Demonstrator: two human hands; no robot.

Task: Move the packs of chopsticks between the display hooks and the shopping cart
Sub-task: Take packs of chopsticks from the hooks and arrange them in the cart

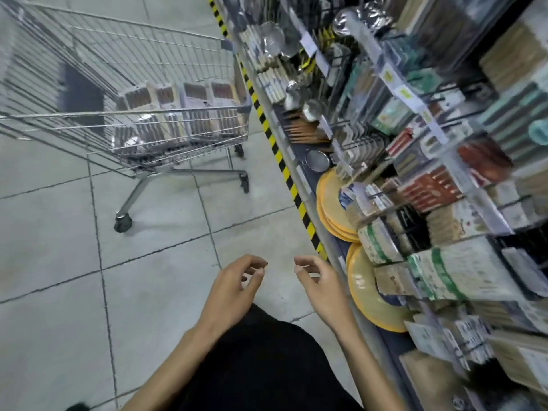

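Note:
A wire shopping cart (124,115) stands on the tiled floor at upper left. Several packs of chopsticks (181,114) lie in its near right corner. More chopstick packs (430,191) hang on display hooks along the rack on the right, blurred. My left hand (234,289) and my right hand (320,289) float side by side low in the middle, over the floor. Both hold nothing, with fingers loosely curled and apart. They are well short of the cart and just left of the rack's bottom shelf.
A black-and-yellow striped edge (281,161) runs along the rack's base. Yellow round plates (367,301) and a metal strainer (317,160) sit on the bottom shelf. Ladles and kitchen tools (275,37) hang further up. Open tiled floor (59,262) lies to the left.

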